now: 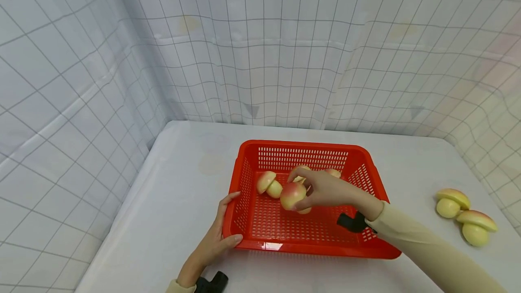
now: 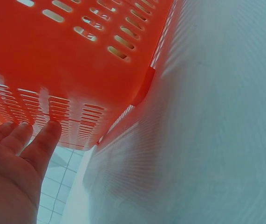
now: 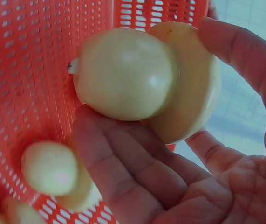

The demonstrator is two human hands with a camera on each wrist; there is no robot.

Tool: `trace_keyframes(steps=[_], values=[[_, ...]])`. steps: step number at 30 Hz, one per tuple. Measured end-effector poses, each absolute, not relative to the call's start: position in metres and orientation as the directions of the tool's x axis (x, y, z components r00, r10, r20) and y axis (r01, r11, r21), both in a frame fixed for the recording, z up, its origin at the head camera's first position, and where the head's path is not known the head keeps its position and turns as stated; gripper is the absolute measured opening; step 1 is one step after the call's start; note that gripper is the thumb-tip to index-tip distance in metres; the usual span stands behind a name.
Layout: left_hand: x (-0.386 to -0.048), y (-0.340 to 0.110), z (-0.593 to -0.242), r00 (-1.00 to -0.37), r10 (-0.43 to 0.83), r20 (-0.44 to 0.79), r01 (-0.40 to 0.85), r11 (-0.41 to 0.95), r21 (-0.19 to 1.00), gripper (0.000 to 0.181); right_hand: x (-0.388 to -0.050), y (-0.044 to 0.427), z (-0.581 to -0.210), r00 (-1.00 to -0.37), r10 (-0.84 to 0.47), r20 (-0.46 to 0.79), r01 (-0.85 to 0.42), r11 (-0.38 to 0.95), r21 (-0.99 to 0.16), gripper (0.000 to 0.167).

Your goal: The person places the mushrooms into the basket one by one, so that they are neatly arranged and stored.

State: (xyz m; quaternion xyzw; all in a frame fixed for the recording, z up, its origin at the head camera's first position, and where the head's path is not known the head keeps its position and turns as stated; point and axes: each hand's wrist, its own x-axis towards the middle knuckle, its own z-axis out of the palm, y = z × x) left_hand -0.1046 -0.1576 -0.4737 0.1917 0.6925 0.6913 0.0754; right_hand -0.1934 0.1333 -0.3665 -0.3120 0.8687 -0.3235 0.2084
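Note:
My right hand [image 1: 325, 187] grips a mushroom [image 1: 293, 195] inside the red plastic basket [image 1: 309, 248]. The mushroom has a red-and-yellow cap and a bulbous, pale yellow stem. In the right wrist view, the thumb and fingers hold it around the cap and stem [image 3: 123, 74]. With straight fingers, my left hand [image 1: 215, 232] touches the basket's left wall from outside, its thumb resting at the front-left corner of the rim. Another mushroom [image 1: 269, 184] lies in the basket left of the right hand. Others there are partly hidden by that hand, including one [image 1: 333, 173] near the back right.
Two similar mushrooms [image 1: 476, 229] [image 1: 452, 202] lie on the white table [image 1: 183, 171], right of the basket. White grid-patterned curtains [image 1: 260, 49] hang behind the table and along both sides.

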Motion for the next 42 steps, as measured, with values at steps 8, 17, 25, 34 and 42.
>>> trace_keyframes(steps=[8, 17, 25, 34, 42], values=[[-0.104, -0.158, -0.474, -0.914, 0.372, 0.161, 0.159, -0.038, 0.987, 0.085, -0.196, 0.112, -0.381, -0.677, -0.718, -0.165, -0.445, 0.577, -0.685, 0.049], [-0.103, -0.158, -0.475, -0.91, 0.38, 0.167, 0.164, -0.042, 0.986, 0.084, -0.196, 0.095, -0.39, -0.648, -0.732, -0.213, -0.459, 0.597, -0.658, 0.046], [-0.102, -0.157, -0.472, -0.909, 0.379, 0.172, 0.169, -0.042, 0.985, 0.085, -0.198, 0.085, -0.395, -0.637, -0.724, -0.265, -0.434, 0.621, -0.653, 0.046], [-0.102, -0.157, -0.47, -0.914, 0.368, 0.17, 0.173, -0.025, 0.985, 0.085, -0.199, 0.08, -0.401, -0.62, -0.727, -0.297, -0.414, 0.624, -0.663, 0.046], [-0.103, -0.158, -0.472, -0.907, 0.377, 0.185, 0.185, -0.036, 0.982, 0.083, -0.199, 0.076, -0.406, -0.612, -0.728, -0.309, -0.414, 0.628, -0.659, 0.047]])
